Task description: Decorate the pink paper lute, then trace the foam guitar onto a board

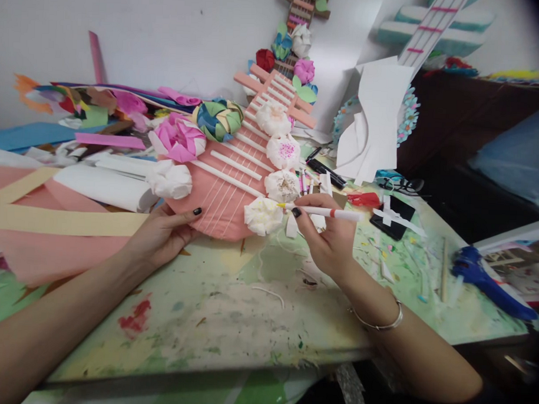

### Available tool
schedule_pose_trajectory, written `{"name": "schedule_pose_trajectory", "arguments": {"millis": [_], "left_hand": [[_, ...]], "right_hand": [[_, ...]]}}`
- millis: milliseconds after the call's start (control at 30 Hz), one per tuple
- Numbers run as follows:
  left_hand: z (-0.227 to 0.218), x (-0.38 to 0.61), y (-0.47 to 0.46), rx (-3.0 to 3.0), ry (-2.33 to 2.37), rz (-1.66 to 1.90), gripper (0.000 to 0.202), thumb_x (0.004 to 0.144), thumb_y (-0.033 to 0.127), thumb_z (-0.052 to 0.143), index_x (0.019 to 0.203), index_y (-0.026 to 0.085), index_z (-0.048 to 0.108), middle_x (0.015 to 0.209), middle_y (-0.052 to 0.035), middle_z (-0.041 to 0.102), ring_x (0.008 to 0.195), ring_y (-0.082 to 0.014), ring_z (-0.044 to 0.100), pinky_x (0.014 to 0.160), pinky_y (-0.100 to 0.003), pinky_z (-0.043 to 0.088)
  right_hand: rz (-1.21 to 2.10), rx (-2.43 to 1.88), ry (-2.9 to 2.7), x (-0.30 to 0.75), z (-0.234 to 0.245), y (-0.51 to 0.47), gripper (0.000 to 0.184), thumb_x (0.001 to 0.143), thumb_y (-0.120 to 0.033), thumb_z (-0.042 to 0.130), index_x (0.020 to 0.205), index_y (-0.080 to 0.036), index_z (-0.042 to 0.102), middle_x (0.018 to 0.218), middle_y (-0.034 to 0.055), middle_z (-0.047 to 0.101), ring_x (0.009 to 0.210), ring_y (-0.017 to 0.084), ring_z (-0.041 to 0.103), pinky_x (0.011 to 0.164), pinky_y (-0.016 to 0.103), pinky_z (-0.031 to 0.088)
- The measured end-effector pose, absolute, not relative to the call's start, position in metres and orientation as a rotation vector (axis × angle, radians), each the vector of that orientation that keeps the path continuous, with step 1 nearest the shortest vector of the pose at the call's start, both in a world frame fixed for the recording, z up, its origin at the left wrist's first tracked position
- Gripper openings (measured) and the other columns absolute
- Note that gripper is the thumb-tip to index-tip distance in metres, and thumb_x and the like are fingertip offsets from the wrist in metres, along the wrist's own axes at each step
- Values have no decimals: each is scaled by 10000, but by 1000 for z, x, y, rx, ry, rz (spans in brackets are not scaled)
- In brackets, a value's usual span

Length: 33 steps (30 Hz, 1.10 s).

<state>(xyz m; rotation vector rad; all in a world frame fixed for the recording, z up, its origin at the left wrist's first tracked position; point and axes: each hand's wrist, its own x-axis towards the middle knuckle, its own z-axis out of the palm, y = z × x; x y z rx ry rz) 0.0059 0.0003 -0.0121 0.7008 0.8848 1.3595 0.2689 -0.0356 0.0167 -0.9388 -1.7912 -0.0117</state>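
Observation:
A pink paper lute-shaped craft (208,194) with white string lines and white strips leans up from the table, paper flowers along its edges. My left hand (169,231) grips its lower left edge, thumb on the front and fingers behind. Between the thumb and fingers of my right hand (323,236) is a white marker (335,214) with a red band. Its yellow tip meets or nearly meets the right edge of a white paper flower (263,216) with yellowish marks, at the craft's lower right. Above it sit a brown-speckled flower (282,186) and a pink-dotted flower (283,152).
A blue glue gun (492,280) lies at the right, near a black phone (393,218) with white strips across it. White paper cutouts (376,120) stand at the back right. Coloured paper and a white roll (106,187) crowd the left. Paper scraps dot the paint-stained table (212,318).

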Motion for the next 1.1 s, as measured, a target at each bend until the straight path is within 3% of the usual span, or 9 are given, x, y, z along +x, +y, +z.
{"name": "schedule_pose_trajectory", "arguments": {"millis": [300,600,1100], "left_hand": [[-13,5,1,696,889,1351,387,707,-32,639,1033,176,647,1149,-77,691,985,-201,679,874,-398,548],[-11,7,1,681,900,1363,350,709,-47,618,988,160,658,1095,-71,712,942,-190,693,843,-353,569],[-9,8,-1,651,912,1362,334,720,-54,597,976,145,674,1048,-69,729,879,-187,708,814,-368,572]], "right_hand": [[-60,-900,-1692,271,20,-38,75,836,-131,553,849,-193,593,778,6,639,714,121,588,664,284,466],[-8,-850,-1766,270,19,-39,106,811,-102,549,852,-193,585,791,8,658,636,107,564,625,287,459],[-54,-894,-1808,269,16,-37,84,815,-120,541,841,-184,589,782,30,658,667,127,581,626,301,452]]}}
